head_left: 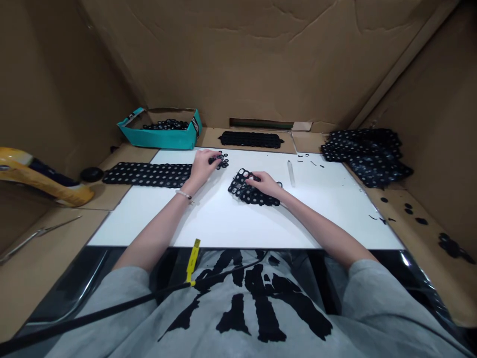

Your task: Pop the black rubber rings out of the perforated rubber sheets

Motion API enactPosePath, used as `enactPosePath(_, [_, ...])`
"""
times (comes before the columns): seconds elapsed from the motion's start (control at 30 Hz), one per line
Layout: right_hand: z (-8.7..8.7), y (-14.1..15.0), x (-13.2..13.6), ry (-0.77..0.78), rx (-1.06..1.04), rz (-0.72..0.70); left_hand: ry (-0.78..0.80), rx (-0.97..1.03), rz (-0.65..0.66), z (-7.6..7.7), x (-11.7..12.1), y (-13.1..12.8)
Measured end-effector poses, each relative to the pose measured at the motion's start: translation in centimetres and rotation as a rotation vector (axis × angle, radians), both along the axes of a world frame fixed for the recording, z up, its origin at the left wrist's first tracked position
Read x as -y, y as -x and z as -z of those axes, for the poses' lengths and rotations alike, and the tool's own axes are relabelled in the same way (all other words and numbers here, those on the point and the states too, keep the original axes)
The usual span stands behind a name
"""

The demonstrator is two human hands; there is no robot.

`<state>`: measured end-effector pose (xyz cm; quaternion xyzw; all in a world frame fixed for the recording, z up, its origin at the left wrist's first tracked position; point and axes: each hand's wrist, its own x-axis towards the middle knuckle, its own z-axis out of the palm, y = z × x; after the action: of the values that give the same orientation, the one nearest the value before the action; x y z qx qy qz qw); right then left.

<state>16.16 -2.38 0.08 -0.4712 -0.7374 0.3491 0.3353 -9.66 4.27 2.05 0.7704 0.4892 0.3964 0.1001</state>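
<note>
The person's left hand (202,167) is pinching a small black mesh scrap (221,160) between its fingertips (213,157), just above the middle of the white board (212,221), while the right hand (264,184) is lying on a black perforated mesh sheet (253,192), its fingers (253,178) sitting close together and pressing on the sheet, though I cannot tell whether the hidden thumb is gripping it. The sheet is resting on the board, slightly tilted and just beside the scrap. A long black mesh strip (147,174) is lying at the board's left end, close to the left hand, and a clear plastic tube (291,173) is lying to the right of the right hand. A teal box (161,136) holding black mesh pieces is sitting beyond the board on the cardboard ledge (210,136), alongside a second black mesh strip (250,139), and a heap of black mesh sheets (367,156) is piling up at the far right, with small black scraps (410,210) scattered on the cardboard nearby
</note>
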Motion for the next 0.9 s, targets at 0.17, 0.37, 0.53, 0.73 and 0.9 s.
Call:
enactPosePath(0.17, [-0.1,0.0,0.0,-0.028,-0.057,-0.069,0.261,-0.074,0.376,-0.8,2.7,-3.2])
enactPosePath(0.37, [-0.3,-0.3,-0.1,0.030,-0.024,-0.070,0.471,-0.007,0.385,-0.9,2.6,-2.7])
enactPosePath(0.53, [-0.4,-0.1,0.1,0.022,-0.057,-0.082,0.506,0.018,0.293,-0.5,2.1,-2.1])
enactPosePath(0.73, [-0.5,-0.1,0.3,0.036,-0.036,-0.071,0.642,0.091,0.338,0.3,1.3,-1.3])
enactPosePath(0.9, [-0.3,-0.2,0.1,0.085,0.043,-0.084,0.755,0.145,0.432,-0.8,0.7,-0.1])
